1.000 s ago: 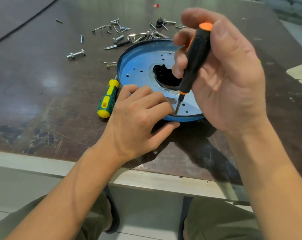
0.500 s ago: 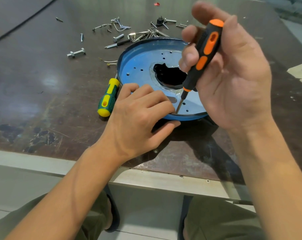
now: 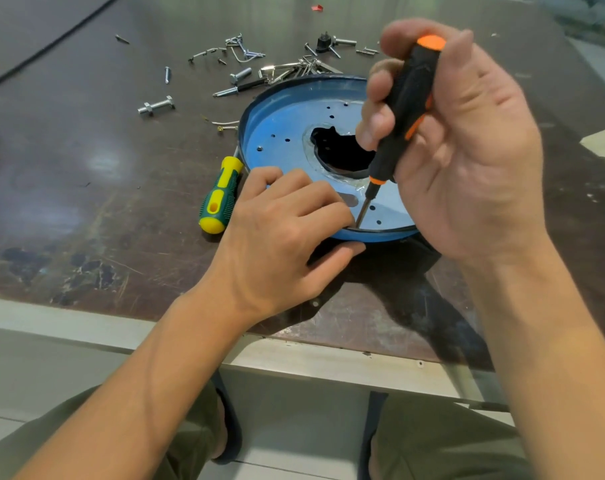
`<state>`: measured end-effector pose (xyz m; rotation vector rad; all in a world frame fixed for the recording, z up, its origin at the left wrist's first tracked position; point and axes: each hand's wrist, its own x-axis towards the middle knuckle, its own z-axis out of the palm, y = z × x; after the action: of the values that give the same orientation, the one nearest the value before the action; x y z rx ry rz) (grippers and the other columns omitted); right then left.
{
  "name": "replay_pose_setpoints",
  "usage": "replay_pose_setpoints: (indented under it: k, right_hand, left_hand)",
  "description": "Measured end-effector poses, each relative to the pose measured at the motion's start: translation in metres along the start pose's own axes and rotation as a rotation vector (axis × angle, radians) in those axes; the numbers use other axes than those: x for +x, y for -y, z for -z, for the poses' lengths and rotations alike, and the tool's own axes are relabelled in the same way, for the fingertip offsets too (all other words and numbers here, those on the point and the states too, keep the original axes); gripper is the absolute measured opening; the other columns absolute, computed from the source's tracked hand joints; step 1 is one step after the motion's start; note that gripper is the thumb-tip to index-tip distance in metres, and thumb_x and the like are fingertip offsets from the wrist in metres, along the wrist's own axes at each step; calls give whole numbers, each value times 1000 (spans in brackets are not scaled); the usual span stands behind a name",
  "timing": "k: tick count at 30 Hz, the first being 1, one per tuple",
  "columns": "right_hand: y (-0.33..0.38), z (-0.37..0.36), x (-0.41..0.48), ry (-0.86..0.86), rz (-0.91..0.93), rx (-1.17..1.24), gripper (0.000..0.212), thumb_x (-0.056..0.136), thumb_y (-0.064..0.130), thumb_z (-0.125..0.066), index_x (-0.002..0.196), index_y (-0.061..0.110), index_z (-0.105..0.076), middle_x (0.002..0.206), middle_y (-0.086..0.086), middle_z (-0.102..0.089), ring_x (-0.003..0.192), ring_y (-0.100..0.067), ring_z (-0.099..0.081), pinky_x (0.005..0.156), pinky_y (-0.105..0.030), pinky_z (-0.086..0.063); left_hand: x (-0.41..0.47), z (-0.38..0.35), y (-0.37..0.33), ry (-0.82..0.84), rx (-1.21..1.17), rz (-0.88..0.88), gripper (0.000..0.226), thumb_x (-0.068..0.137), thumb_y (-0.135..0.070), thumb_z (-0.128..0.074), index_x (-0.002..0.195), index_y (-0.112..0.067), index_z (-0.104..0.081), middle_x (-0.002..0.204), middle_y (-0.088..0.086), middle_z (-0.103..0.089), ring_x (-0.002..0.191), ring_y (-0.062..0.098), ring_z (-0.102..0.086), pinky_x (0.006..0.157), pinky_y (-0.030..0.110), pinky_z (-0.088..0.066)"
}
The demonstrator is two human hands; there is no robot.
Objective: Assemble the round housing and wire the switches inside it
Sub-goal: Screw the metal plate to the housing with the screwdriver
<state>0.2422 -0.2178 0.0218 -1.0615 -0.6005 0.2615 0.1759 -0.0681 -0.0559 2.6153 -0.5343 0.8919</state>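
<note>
My right hand [image 3: 467, 150] was closed around the black-and-orange screwdriver [image 3: 403, 112], fingertips on the handle, with the shaft sloping down and toward my left hand [image 3: 280, 237]. The tip sat on the floor of the blue round housing [image 3: 287, 133] just beside my left fingertips. That hand gripped the housing's near rim, fingers curled over the top and thumb against the outside, so the housing lay under and between both hands. I couldn't make out the screw head itself; my fingers covered it. To do this well, I judged I should keep the tip seated and the shaft in line with the screw, press down lightly, turn with my fingertips rather than my wrist, and hold the rim firmly so the dish didn't spin or skate. The green-and-yellow screwdriver [image 3: 219, 195] lay just beyond my left knuckles, and the loose screws and bolts [image 3: 245, 74] lay scattered well beyond both hands. Compared with half a second earlier, the handle had rolled in my fingers: its broad orange panel no longer faced me and mostly black showed. The tip had stayed at the same spot, and my left hand and the housing hadn't moved.
</note>
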Motion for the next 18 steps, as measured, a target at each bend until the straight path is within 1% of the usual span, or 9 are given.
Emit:
replay_pose_setpoints:
  k: [2,4,7,10,11,13,14,16,18]
  right_hand:
    - [-2,-2,-1,10,7,-27,20,104,6,-36,109,-2,-55,93,-12,-58,79,-20,-56,77,-32,-48]
    - [-3,-5,-2,9,32,-44,10,99,0,-46,104,-1,-55,90,-13,-62,78,-22,-60,78,-34,-51]
    - [-1,-4,-1,-38,65,-44,8,94,-5,-53,96,3,-50,83,-12,-64,71,-20,-62,70,-33,-52]
    - [-1,-2,0,-26,67,-31,6,99,1,-46,97,5,-49,82,-12,-58,66,-16,-55,65,-30,-44]
    - [-2,-2,1,-15,60,-24,10,102,6,-40,101,5,-49,84,-13,-57,66,-17,-52,66,-31,-42]
    - [-2,-2,0,-6,46,-19,29,107,15,-26,113,2,-51,93,-16,-58,69,-20,-48,69,-32,-41]
    - [-3,-2,0,0,45,-24,34,109,16,-22,118,0,-51,97,-18,-58,71,-21,-48,71,-34,-41]
    - [-2,-2,0,23,43,-46,33,109,11,-23,116,-2,-52,103,-17,-59,73,-21,-50,73,-34,-43]
    - [0,-1,0,35,49,-99,26,106,7,-31,110,-1,-55,102,-13,-59,76,-21,-55,74,-37,-46]
  left_hand:
    - [0,-1,0,-5,5,-3,25,90,-40,-66,89,-15,-71,94,-2,-70,84,22,-59,79,41,-39]
    - [-1,-1,2,-11,0,-5,25,90,-40,-67,90,-15,-71,94,-2,-70,84,23,-59,79,42,-39]
    - [-1,-2,2,-7,-2,-5,26,90,-41,-66,89,-15,-71,95,-3,-70,84,23,-60,79,44,-40]
    - [0,-1,1,0,0,-2,26,91,-41,-65,88,-15,-71,94,-3,-69,84,23,-59,79,43,-40]
    - [0,-1,1,-3,-1,-2,26,91,-41,-65,88,-15,-70,94,-3,-69,83,22,-59,79,42,-39]
    - [0,-1,1,-12,1,-5,26,91,-41,-65,88,-15,-70,93,-3,-69,83,23,-58,79,42,-39]
    - [0,-1,1,-16,3,-5,26,91,-41,-65,87,-15,-70,93,-3,-69,83,23,-58,78,42,-39]
    - [0,-2,1,-16,4,-6,26,91,-41,-65,87,-15,-70,93,-2,-69,82,23,-58,78,42,-39]
    - [-1,-2,1,-14,4,-7,26,90,-41,-66,87,-15,-70,93,-2,-69,82,23,-58,79,42,-39]
